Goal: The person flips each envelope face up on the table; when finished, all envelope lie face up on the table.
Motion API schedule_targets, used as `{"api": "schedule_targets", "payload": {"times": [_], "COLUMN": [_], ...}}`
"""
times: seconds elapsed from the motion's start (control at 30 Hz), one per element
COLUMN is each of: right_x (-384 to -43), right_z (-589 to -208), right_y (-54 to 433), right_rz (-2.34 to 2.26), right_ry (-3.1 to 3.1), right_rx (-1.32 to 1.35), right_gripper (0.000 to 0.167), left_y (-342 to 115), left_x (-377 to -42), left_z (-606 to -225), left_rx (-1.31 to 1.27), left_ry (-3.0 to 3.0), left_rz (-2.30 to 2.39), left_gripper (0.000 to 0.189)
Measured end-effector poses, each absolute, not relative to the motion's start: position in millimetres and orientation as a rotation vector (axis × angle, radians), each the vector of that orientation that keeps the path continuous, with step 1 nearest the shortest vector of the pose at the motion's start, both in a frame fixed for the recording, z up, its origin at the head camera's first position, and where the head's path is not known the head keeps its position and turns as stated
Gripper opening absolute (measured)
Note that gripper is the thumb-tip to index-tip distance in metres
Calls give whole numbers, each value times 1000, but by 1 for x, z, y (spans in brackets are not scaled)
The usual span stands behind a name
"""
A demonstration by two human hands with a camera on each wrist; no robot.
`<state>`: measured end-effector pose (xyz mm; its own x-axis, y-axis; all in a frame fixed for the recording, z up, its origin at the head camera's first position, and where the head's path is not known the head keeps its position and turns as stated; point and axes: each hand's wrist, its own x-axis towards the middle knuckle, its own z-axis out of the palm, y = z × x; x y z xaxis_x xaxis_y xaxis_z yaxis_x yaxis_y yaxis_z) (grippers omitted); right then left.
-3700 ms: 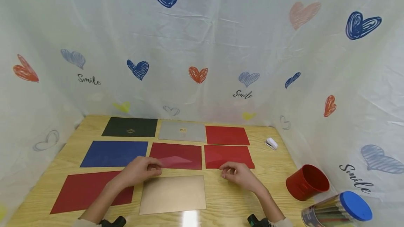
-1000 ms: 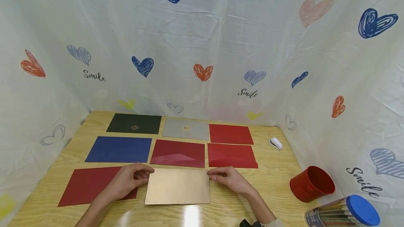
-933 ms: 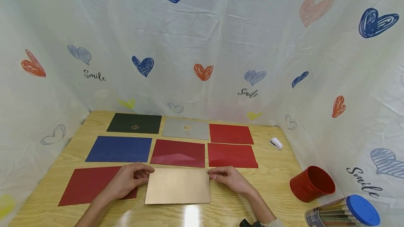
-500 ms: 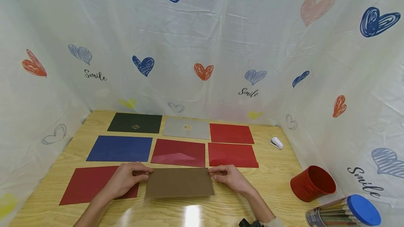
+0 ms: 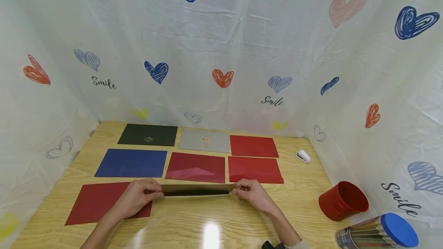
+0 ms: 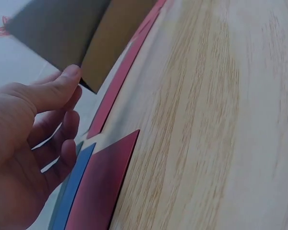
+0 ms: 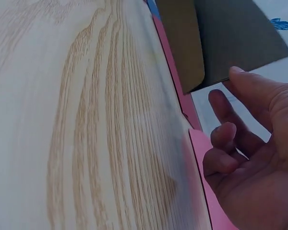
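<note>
A gold envelope [image 5: 197, 190] is lifted off the near middle of the table and tipped up, so the head view catches it as a narrow brownish strip. Its left end is pinched between the thumb and fingers of my left hand [image 5: 138, 195]. At the other end, my right hand [image 5: 254, 195] pinches the right edge. Both wrist views show the brown underside of the envelope [image 6: 57, 31] with a flap [image 7: 180, 48] along one long side. Below my left forearm lies a dark red envelope [image 5: 98, 203], partly covered by that hand.
Flat beyond my hands lie blue [image 5: 131, 163], maroon [image 5: 195, 167], red [image 5: 254, 170], dark green [image 5: 147, 133] and grey [image 5: 194, 141] envelopes, plus another red one [image 5: 254, 146]. On the right are a white stapler [image 5: 303, 156], red cup [image 5: 333, 203] and blue-lidded pencil jar [image 5: 367, 235].
My hands first hovered near the flat gold envelope, then took its two ends. It has since tipped from its bright face toward edge-on. The other envelopes have stayed put.
</note>
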<state>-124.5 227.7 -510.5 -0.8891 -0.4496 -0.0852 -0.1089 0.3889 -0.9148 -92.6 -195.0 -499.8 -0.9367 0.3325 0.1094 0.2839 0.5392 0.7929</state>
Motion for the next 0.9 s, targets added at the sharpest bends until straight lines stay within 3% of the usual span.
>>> {"api": "schedule_targets", "payload": {"times": [0.13,0.23,0.43,0.6,0.73,0.9], "right_x": [-124,-123,-121,-121,-121,-120], "right_z": [-509,-509,-509,-511,-513,-516], "right_y": [225,223,220,219,220,220], "right_rz": [-1496,-1525,-1563,-1532,-1516,-1448], "right_ry": [2361,2329,2254,2233,2231,2303], "right_rx": [-480,-458,-460,-514,-548,-539], "right_gripper": [11,17,55,77,72,47], "left_y": [-194,-193,-193,-194,-194,-195], "left_x": [-92,-92,-92,-92,-92,-92], "left_z": [-498,-497,-498,-498,-499,-503], "left_rx": [526,511,530,603,634,599], "left_ry": [2658,2601,2576,2551,2537,2484], "left_rz": [1350,1352,1332,1345,1334,1319], "left_gripper": [13,28,65,82,86,84]}}
